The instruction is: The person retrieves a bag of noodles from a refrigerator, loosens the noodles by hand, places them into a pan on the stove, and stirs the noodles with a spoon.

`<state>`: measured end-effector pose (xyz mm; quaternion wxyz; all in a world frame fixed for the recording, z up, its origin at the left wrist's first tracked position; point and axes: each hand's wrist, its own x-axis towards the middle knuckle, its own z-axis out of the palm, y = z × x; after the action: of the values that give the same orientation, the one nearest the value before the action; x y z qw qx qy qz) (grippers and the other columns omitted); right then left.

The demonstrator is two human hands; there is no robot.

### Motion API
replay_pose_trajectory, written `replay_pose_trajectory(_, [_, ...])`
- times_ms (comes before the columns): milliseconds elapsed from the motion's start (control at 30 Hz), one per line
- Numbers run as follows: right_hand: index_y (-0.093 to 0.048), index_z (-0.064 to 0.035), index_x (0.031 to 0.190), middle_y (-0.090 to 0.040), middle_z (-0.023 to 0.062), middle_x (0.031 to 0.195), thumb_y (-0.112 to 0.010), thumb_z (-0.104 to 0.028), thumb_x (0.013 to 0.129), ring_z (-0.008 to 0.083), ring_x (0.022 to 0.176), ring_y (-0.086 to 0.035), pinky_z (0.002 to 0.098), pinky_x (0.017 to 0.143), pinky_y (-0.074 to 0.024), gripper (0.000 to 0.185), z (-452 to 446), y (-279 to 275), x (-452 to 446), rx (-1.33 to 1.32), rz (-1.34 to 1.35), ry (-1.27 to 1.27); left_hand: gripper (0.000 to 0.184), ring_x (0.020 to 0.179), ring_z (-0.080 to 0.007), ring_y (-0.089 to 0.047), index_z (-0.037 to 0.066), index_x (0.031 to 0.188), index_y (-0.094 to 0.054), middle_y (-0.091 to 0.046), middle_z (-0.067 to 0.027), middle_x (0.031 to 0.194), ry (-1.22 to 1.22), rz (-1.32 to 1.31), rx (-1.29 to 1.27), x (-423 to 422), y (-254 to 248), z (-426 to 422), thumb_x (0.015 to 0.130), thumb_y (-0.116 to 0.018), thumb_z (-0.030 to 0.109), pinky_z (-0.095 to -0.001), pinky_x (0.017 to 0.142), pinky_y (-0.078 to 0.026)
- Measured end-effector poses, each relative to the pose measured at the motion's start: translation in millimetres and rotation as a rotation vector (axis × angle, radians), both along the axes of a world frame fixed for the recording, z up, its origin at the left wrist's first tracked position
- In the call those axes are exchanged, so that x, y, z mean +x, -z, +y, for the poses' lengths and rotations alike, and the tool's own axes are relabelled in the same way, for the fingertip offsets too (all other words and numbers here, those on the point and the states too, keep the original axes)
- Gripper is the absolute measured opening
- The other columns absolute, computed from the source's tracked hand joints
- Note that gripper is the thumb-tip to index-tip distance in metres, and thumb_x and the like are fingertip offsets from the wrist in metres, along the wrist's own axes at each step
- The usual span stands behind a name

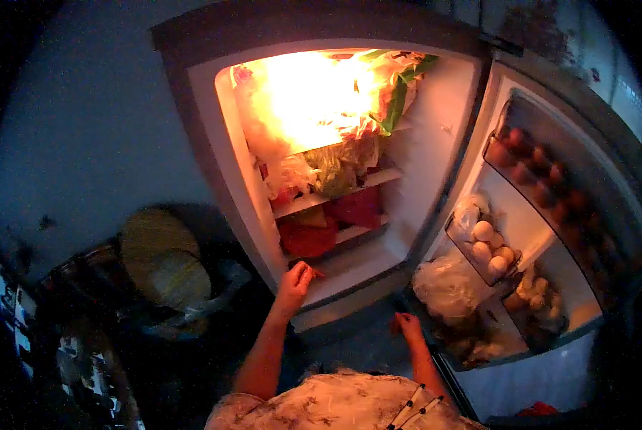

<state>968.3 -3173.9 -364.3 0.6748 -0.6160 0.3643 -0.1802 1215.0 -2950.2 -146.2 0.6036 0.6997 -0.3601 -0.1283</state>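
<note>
An open refrigerator (446,136) stands in front of me, its inside lit very brightly at the top. My left hand (297,281) is at the lower left of the opening, fingers curled closed; whether anything small is in them is hard to make out. Red bags (310,236) lie on the low shelf just above it. My right hand (408,327) hangs low, below the fridge's bottom edge and near the open door, its fingers loosely bent and apart, with nothing visible in them. A clear plastic bag (446,287) in the door is nearest to it.
The door (550,244) swings out to the right. It holds pale eggs (483,231), rows of dark reddish round items (532,165) and knobbly pieces like ginger (536,290). Bagged greens (335,168) fill a middle shelf. A round woven-looking object (164,251) stands in the dark at left.
</note>
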Motion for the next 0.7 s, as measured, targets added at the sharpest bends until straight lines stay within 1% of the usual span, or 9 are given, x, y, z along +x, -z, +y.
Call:
replay_pose_trajectory(100, [-0.064, 0.0019, 0.082, -0.063, 0.0091, 0.072, -0.056, -0.022, 0.087, 0.0165, 0.064, -0.058, 0.0283, 0.061, -0.0456, 0.026, 7.3, -79.6, 43.0, -0.153, 0.013, -0.131, 0.030, 0.063, -0.0110, -0.048, 0.000, 0.084, -0.062, -0.057, -0.0043, 0.070, 0.034, 0.009, -0.010, -5.0, -6.6, 11.8, 0.094, -0.044, 0.023, -0.0257, 0.061, -0.039])
replay_pose_trajectory(233, [-0.063, -0.0004, 0.089, -0.064, 0.0050, 0.076, -0.058, -0.023, 0.085, 0.0125, 0.066, -0.057, 0.0277, 0.060, -0.0456, 0.023, 14.9, -172.4, 105.3, -0.357, -0.148, -0.316, 0.033, 0.060, -0.0082, -0.044, 0.000, 0.082, -0.065, -0.051, -0.0003, 0.064, 0.015, 0.086, 0.026, -4.1, 6.4, 22.7, 0.094, -0.046, 0.025, -0.0239, 0.056, -0.036])
replay_pose_trajectory(300, [-0.062, -0.0006, 0.093, -0.065, 0.0082, 0.083, -0.060, -0.018, 0.082, 0.0162, 0.076, -0.060, 0.0290, 0.069, -0.0473, 0.020, 16.7, -219.4, 139.9, -0.493, -0.225, -0.374, 0.033, 0.058, -0.0068, -0.041, 0.000, 0.082, -0.065, -0.046, 0.0024, 0.060, -0.004, 0.130, -0.027, -14.4, 5.9, 25.9, 0.093, -0.048, 0.026, -0.0234, 0.053, -0.034])
replay_pose_trajectory(367, [-0.060, 0.0004, 0.098, -0.063, 0.0143, 0.097, -0.059, -0.013, 0.080, 0.0245, 0.092, -0.060, 0.0321, 0.081, -0.0458, 0.022, 28.0, -265.0, 176.1, -0.814, -0.472, -0.289, 0.031, 0.060, -0.0076, -0.044, 0.000, 0.082, -0.065, -0.049, 0.0009, 0.062, -0.002, 0.157, -0.003, -22.3, 10.6, 27.1, 0.093, -0.049, 0.024, -0.0236, 0.055, -0.036])
replay_pose_trajectory(433, [-0.056, 0.0019, 0.106, -0.058, 0.0191, 0.108, -0.057, -0.011, 0.080, 0.0316, 0.104, -0.055, 0.0344, 0.090, -0.0417, 0.029, 25.3, -285.4, 221.3, -0.830, -0.618, -0.247, 0.029, 0.061, -0.0083, -0.047, 0.000, 0.083, -0.065, -0.052, -0.0006, 0.063, 0.003, 0.172, 0.023, -34.2, 12.9, 24.1, 0.092, -0.050, 0.023, -0.0238, 0.057, -0.038])
replay_pose_trajectory(500, [-0.053, 0.0031, 0.113, -0.056, 0.0202, 0.114, -0.054, -0.012, 0.084, 0.0286, 0.107, -0.054, 0.0347, 0.089, -0.0419, 0.033, 21.1, -307.5, 263.4, -0.934, -0.626, -0.200, 0.026, 0.067, -0.0105, -0.053, -0.001, 0.083, -0.064, -0.059, -0.0052, 0.070, 0.006, 0.119, -0.047, -46.4, 8.5, 20.2, 0.092, -0.051, 0.019, -0.0246, 0.063, -0.043])
replay_pose_trajectory(533, [-0.053, 0.0031, 0.113, -0.056, 0.0202, 0.114, -0.054, -0.012, 0.084, 0.0286, 0.107, -0.054, 0.0347, 0.089, -0.0419, 0.033, 20.1, -311.8, 283.9, -0.931, -0.639, -0.206, 0.023, 0.073, -0.0123, -0.057, -0.002, 0.085, -0.063, -0.064, -0.0091, 0.078, 0.024, 0.142, 0.020, -53.0, -7.0, 25.3, 0.091, -0.051, 0.018, -0.0254, 0.069, -0.046])
replay_pose_trajectory(600, [-0.049, 0.0041, 0.117, -0.053, 0.0241, 0.115, -0.054, -0.016, 0.084, 0.0357, 0.107, -0.052, 0.0373, 0.091, -0.0406, 0.039, 24.4, -321.9, 317.4, -0.978, -0.676, -0.163, 0.023, 0.072, -0.0123, -0.057, -0.002, 0.085, -0.063, -0.064, -0.0093, 0.079, -0.024, 0.075, 0.068, -53.7, -9.3, 30.6, 0.091, -0.052, 0.017, -0.0255, 0.069, -0.046])
replay_pose_trajectory(700, [-0.047, 0.0045, 0.118, -0.055, 0.0252, 0.107, -0.054, -0.024, 0.085, 0.0404, 0.102, -0.051, 0.0426, 0.088, -0.0408, 0.044, 30.3, -328.3, 353.6, -1.195, -0.410, -0.200, 0.020, 0.073, -0.0127, -0.058, -0.002, 0.087, -0.063, -0.064, -0.0097, 0.080, -0.097, 0.068, 0.130, -53.0, 5.7, 38.7, 0.090, -0.053, 0.016, -0.0262, 0.069, -0.046])
